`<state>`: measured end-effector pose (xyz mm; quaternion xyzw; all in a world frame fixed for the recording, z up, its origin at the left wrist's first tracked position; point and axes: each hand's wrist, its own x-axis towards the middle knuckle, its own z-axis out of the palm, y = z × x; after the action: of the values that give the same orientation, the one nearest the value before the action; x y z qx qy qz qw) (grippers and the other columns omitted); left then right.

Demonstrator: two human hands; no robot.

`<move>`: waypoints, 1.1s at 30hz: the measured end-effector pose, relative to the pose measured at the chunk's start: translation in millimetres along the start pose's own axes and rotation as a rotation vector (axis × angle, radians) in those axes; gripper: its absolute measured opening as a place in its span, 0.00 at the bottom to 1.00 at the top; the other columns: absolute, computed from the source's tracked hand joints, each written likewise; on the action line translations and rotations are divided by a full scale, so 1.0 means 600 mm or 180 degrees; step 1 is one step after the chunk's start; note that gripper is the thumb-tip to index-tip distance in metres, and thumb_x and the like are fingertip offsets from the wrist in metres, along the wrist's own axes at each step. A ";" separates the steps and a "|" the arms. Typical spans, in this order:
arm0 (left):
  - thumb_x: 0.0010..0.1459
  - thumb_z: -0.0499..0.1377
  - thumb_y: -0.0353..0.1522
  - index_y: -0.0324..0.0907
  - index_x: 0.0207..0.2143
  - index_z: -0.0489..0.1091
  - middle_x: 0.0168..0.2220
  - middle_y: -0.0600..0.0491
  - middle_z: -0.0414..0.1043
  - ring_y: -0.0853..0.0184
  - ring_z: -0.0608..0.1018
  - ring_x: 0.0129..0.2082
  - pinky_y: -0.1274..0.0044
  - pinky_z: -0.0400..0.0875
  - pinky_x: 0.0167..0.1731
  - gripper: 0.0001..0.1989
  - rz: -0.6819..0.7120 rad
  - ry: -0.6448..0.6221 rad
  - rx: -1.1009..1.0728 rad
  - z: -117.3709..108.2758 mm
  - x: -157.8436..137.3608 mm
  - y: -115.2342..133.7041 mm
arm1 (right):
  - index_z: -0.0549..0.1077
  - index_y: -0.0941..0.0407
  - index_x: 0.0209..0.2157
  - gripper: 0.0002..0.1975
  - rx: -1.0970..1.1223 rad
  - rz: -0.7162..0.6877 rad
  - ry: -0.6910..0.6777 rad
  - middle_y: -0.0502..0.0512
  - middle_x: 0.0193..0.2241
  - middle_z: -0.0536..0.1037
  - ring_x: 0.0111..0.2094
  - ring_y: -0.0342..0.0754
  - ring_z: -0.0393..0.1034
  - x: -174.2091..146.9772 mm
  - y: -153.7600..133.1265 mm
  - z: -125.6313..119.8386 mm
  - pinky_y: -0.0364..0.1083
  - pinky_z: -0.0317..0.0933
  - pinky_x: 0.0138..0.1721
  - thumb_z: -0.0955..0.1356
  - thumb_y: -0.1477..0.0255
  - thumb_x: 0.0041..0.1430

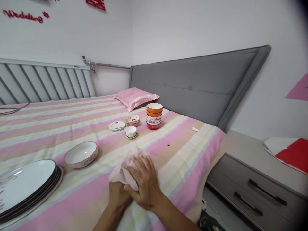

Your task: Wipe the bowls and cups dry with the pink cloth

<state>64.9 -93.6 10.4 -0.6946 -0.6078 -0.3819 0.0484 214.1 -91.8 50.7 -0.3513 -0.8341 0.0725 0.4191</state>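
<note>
A pale pink cloth (pixel 121 170), thin and crumpled, is bunched between my two hands above the near part of the bed. My right hand (pixel 145 183) lies on top of it, fingers bent over the cloth and pressing it. Below and to the left, my left hand (pixel 119 191) reaches under the cloth, which hides its fingers. Whether something is wrapped inside cannot be seen. Left of the hands stands a white bowl (pixel 80 154) with a red rim. A stack of large dark-edged plates (pixel 29 183) is at the far left.
Beyond the hands on the striped bedspread (pixel 183 154) are stacked bowls (pixel 154 120), small white plates (pixel 117 125), pink dishes (pixel 133 119) and little white cups (pixel 131 131). A pink pillow (pixel 136 96) leans near the grey headboard (pixel 192 80). At right stands a nightstand (pixel 255 186).
</note>
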 end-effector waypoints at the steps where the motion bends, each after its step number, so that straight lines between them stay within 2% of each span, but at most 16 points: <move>1: 0.47 0.55 0.36 0.44 0.31 0.72 0.30 0.47 0.78 0.54 0.79 0.33 0.68 0.74 0.33 0.10 0.0039 -0.0027 0.0023 -0.001 0.002 0.006 | 0.66 0.47 0.56 0.24 -0.0037 0.0093 0.0029 0.49 0.63 0.59 0.64 0.56 0.47 0.001 0.001 0.000 0.59 0.36 0.64 0.66 0.62 0.56; 4: 0.48 0.56 0.33 0.44 0.36 0.71 0.33 0.47 0.78 0.54 0.79 0.35 0.68 0.73 0.34 0.11 0.0116 -0.0053 0.0107 -0.005 0.010 0.028 | 0.67 0.48 0.55 0.22 -0.0090 0.0347 0.0076 0.52 0.62 0.60 0.64 0.57 0.48 0.005 0.007 -0.004 0.60 0.39 0.63 0.65 0.66 0.58; 9: 0.44 0.62 0.33 0.43 0.51 0.63 0.47 0.43 0.72 0.53 0.74 0.46 0.67 0.71 0.43 0.28 0.0333 -0.0063 -0.0039 -0.012 0.019 0.053 | 0.69 0.53 0.53 0.20 0.0243 0.0773 0.0400 0.59 0.57 0.67 0.60 0.57 0.56 0.016 0.031 -0.014 0.59 0.48 0.61 0.63 0.69 0.59; 12: 0.42 0.63 0.33 0.44 0.53 0.61 0.48 0.45 0.71 0.53 0.73 0.48 0.67 0.70 0.45 0.33 0.0361 -0.0140 0.0017 -0.013 0.019 0.051 | 0.70 0.56 0.52 0.19 0.1023 0.1120 0.0553 0.60 0.51 0.73 0.54 0.54 0.65 0.023 0.058 -0.010 0.54 0.56 0.57 0.63 0.70 0.59; 14: 0.41 0.64 0.34 0.44 0.55 0.59 0.51 0.45 0.70 0.53 0.72 0.50 0.68 0.69 0.47 0.36 0.0404 -0.0151 0.0057 -0.013 0.017 0.047 | 0.72 0.56 0.50 0.19 0.1796 0.1575 0.0528 0.58 0.47 0.76 0.50 0.52 0.69 0.026 0.082 -0.001 0.51 0.61 0.53 0.63 0.66 0.59; 16: 0.42 0.65 0.34 0.45 0.57 0.58 0.53 0.46 0.69 0.54 0.71 0.52 0.69 0.69 0.48 0.38 0.0431 -0.0199 0.0039 -0.013 0.016 0.043 | 0.73 0.59 0.47 0.21 0.2470 0.2215 0.0486 0.59 0.43 0.79 0.45 0.53 0.72 0.027 0.104 0.011 0.50 0.66 0.46 0.64 0.61 0.58; 19: 0.42 0.65 0.35 0.46 0.59 0.57 0.54 0.47 0.68 0.55 0.70 0.53 0.69 0.68 0.49 0.39 0.0430 -0.0264 0.0036 -0.014 0.015 0.040 | 0.74 0.63 0.45 0.25 0.2665 0.2507 0.0440 0.62 0.37 0.80 0.38 0.55 0.75 0.026 0.118 0.021 0.50 0.69 0.37 0.63 0.57 0.58; 21: 0.43 0.65 0.36 0.46 0.58 0.57 0.54 0.47 0.68 0.55 0.71 0.53 0.68 0.69 0.49 0.39 0.0384 -0.0268 0.0035 -0.013 0.015 0.040 | 0.74 0.62 0.45 0.23 0.2624 0.2387 0.0467 0.61 0.40 0.80 0.41 0.54 0.74 0.025 0.109 0.016 0.50 0.67 0.42 0.64 0.59 0.58; 23: 0.42 0.65 0.36 0.45 0.56 0.58 0.53 0.46 0.69 0.54 0.72 0.52 0.68 0.70 0.47 0.38 0.0275 -0.0215 0.0008 -0.013 0.016 0.039 | 0.73 0.57 0.49 0.20 0.2396 0.2008 0.0507 0.57 0.47 0.77 0.50 0.53 0.69 0.023 0.088 0.003 0.50 0.61 0.52 0.65 0.63 0.58; 26: 0.41 0.65 0.37 0.44 0.52 0.61 0.50 0.45 0.71 0.53 0.74 0.49 0.67 0.71 0.45 0.34 0.0015 -0.0144 -0.0116 -0.014 0.017 0.037 | 0.69 0.53 0.54 0.21 0.1115 0.0826 0.0378 0.57 0.56 0.69 0.59 0.54 0.59 0.018 0.049 -0.016 0.54 0.51 0.60 0.64 0.68 0.59; 29: 0.43 0.62 0.36 0.44 0.50 0.63 0.49 0.46 0.72 0.52 0.73 0.50 0.67 0.71 0.45 0.29 -0.0202 -0.0157 -0.0315 -0.017 0.019 0.030 | 0.69 0.48 0.54 0.23 0.0255 0.0146 0.0036 0.52 0.61 0.63 0.63 0.57 0.50 0.011 0.021 -0.020 0.58 0.41 0.64 0.65 0.69 0.56; 33: 0.48 0.58 0.37 0.44 0.48 0.65 0.46 0.46 0.73 0.54 0.76 0.45 0.67 0.71 0.44 0.23 -0.0619 -0.0212 -0.0721 -0.014 0.020 0.007 | 0.64 0.46 0.58 0.27 0.0068 -0.0319 -0.0214 0.46 0.61 0.63 0.65 0.55 0.47 0.004 0.006 -0.005 0.58 0.32 0.66 0.65 0.69 0.55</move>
<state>64.4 -89.6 25.1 -0.6457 -0.6265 -0.4276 -0.0877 217.1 -88.4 52.5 -0.3019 -0.8634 0.0720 0.3977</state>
